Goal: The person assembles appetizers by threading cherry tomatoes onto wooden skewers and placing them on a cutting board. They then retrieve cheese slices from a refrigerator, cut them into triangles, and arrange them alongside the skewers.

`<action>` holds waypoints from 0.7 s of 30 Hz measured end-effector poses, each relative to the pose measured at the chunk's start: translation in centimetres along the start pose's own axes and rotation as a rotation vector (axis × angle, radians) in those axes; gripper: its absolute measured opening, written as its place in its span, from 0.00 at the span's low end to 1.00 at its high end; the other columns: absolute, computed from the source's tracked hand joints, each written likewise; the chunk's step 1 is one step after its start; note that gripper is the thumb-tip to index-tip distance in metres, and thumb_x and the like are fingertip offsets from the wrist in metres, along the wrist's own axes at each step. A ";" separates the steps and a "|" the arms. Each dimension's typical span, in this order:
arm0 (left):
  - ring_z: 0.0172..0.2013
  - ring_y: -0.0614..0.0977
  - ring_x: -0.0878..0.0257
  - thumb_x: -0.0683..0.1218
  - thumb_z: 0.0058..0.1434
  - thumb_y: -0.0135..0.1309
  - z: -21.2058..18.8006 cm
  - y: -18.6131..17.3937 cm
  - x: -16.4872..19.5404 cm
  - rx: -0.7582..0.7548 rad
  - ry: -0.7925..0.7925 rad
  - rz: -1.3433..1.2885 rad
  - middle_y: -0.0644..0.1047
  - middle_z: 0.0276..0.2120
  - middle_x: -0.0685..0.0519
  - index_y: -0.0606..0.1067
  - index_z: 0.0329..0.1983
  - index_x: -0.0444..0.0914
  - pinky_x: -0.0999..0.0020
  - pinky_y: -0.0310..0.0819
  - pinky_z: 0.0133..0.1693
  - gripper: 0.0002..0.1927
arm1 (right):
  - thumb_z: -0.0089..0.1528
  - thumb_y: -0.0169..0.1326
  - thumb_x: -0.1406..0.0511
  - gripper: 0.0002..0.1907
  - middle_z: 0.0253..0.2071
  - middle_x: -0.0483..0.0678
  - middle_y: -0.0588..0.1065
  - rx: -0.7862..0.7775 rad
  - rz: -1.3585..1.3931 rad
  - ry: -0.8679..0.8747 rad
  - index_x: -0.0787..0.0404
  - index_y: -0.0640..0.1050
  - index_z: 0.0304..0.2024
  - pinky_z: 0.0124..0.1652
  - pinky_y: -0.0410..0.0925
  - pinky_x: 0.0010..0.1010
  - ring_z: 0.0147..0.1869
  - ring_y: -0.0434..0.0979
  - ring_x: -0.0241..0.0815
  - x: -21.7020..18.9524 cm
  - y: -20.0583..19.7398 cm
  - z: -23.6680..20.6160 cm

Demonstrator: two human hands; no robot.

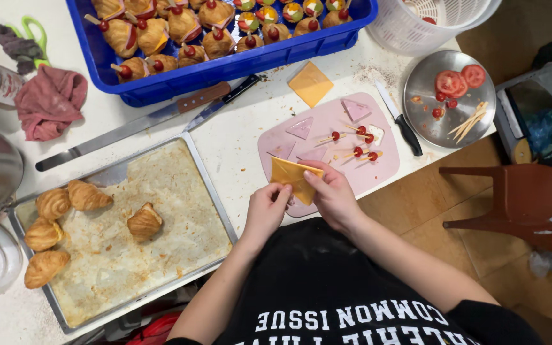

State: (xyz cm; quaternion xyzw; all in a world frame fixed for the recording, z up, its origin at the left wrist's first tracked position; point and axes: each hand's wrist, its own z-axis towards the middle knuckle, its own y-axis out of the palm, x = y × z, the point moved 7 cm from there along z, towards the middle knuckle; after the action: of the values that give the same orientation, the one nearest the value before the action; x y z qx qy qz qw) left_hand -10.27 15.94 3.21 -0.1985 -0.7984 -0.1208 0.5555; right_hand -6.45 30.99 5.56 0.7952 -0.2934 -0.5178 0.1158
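The baking tray (193, 167) lies at the left with five croissants (144, 222) on it; the blue crate (237, 64) of filled croissants stands at the top; the pink cutting board (378, 172) lies right of the tray, carrying skewered tomato pieces (359, 152). The left hand (266, 211) and right hand (332, 195) each pinch one orange cheese slice (292, 177); it is held over the board's near edge.

Both forearms reach forward, the left hand (267, 206) and right hand (332, 195) close together, fingertips pinched in a grip.
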 end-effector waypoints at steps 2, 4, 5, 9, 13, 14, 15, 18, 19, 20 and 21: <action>0.25 0.81 0.62 0.49 0.67 0.52 -0.2 -0.6 1.5 0.060 0.117 0.116 0.80 0.23 0.51 0.78 0.34 0.33 0.68 0.74 0.31 0.15 | 0.67 0.56 0.67 0.21 0.52 0.50 0.78 -0.020 0.001 -0.008 0.66 0.73 0.61 0.51 0.71 0.31 0.54 0.77 0.39 -0.1 -0.2 -0.2; 0.29 0.80 0.54 0.47 0.68 0.53 -0.8 -0.9 4.0 0.080 0.365 0.321 0.79 0.27 0.47 0.78 0.35 0.34 0.62 0.72 0.33 0.12 | 0.63 0.57 0.67 0.22 0.51 0.49 0.78 -0.032 -0.073 0.028 0.64 0.73 0.60 0.48 0.72 0.33 0.53 0.79 0.39 -0.6 -1.2 -0.2; 0.31 0.79 0.50 0.47 0.68 0.53 -1.2 -0.9 5.1 0.087 0.486 0.424 0.78 0.29 0.45 0.78 0.35 0.34 0.59 0.72 0.34 0.11 | 0.62 0.58 0.68 0.23 0.51 0.49 0.78 -0.035 -0.109 0.047 0.64 0.73 0.60 0.47 0.73 0.33 0.52 0.79 0.38 -0.8 -1.8 -0.2; 0.32 0.78 0.49 0.46 0.67 0.54 -1.6 -0.7 6.4 -0.027 0.575 0.566 0.78 0.27 0.48 0.76 0.30 0.36 0.55 0.68 0.37 0.11 | 0.62 0.59 0.68 0.20 0.48 0.51 0.80 0.001 -0.152 0.097 0.69 0.76 0.56 0.49 0.74 0.32 0.49 0.81 0.39 -1.0 -4.0 0.3; 0.32 0.78 0.52 0.46 0.67 0.54 -1.9 -0.5 7.4 -0.096 0.683 0.585 0.77 0.26 0.51 0.75 0.29 0.37 0.57 0.67 0.37 0.11 | 0.61 0.61 0.69 0.15 0.42 0.50 0.82 -0.029 -0.457 0.072 0.71 0.80 0.49 0.44 0.74 0.28 0.43 0.80 0.35 -0.8 -4.7 0.5; 0.32 0.78 0.52 0.46 0.67 0.54 -2.0 -0.4 7.3 -0.113 0.678 0.607 0.77 0.25 0.51 0.75 0.28 0.37 0.57 0.67 0.37 0.11 | 0.61 0.62 0.70 0.13 0.40 0.50 0.82 -0.028 -0.568 0.055 0.72 0.82 0.47 0.42 0.74 0.28 0.41 0.80 0.35 -0.6 -4.7 0.4; 0.32 0.78 0.52 0.46 0.67 0.53 -2.0 -0.6 7.3 -0.085 0.675 0.575 0.77 0.26 0.51 0.75 0.29 0.37 0.57 0.67 0.37 0.11 | 0.62 0.62 0.69 0.12 0.39 0.49 0.82 -0.016 -0.527 0.054 0.71 0.82 0.46 0.41 0.74 0.28 0.40 0.80 0.35 -0.5 -4.7 0.4; 0.32 0.78 0.52 0.46 0.68 0.51 -1.6 -1.2 7.1 -0.007 0.644 0.507 0.78 0.27 0.51 0.76 0.31 0.37 0.58 0.67 0.38 0.11 | 0.62 0.61 0.69 0.11 0.38 0.49 0.82 0.025 -0.437 0.043 0.71 0.82 0.44 0.40 0.75 0.28 0.39 0.81 0.35 -0.6 -4.7 0.4; 0.32 0.78 0.52 0.46 0.69 0.51 -1.5 -1.4 6.7 0.014 0.606 0.503 0.77 0.26 0.50 0.76 0.31 0.37 0.59 0.67 0.39 0.12 | 0.63 0.61 0.69 0.11 0.38 0.50 0.82 0.046 -0.426 0.049 0.71 0.82 0.44 0.40 0.75 0.28 0.39 0.81 0.36 -0.6 -4.7 0.4; 0.33 0.78 0.53 0.46 0.70 0.50 -1.3 -1.6 6.2 0.034 0.567 0.498 0.77 0.26 0.49 0.76 0.31 0.37 0.60 0.67 0.39 0.12 | 0.63 0.60 0.69 0.11 0.38 0.51 0.82 0.066 -0.415 0.055 0.71 0.81 0.44 0.40 0.75 0.29 0.38 0.81 0.37 -0.7 -4.6 0.3; 0.31 0.78 0.56 0.47 0.71 0.49 -1.0 -2.0 5.4 0.049 0.457 0.382 0.77 0.25 0.50 0.75 0.31 0.36 0.63 0.68 0.37 0.14 | 0.63 0.60 0.69 0.11 0.39 0.51 0.82 0.087 -0.360 0.058 0.72 0.81 0.45 0.41 0.76 0.30 0.40 0.81 0.37 -0.9 -4.6 0.3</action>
State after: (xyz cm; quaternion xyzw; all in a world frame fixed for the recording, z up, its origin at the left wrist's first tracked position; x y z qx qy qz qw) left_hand -11.95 14.74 8.64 -0.2992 -0.6038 -0.0362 0.7380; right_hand -5.34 35.23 3.87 0.8537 -0.1650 -0.4938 -0.0047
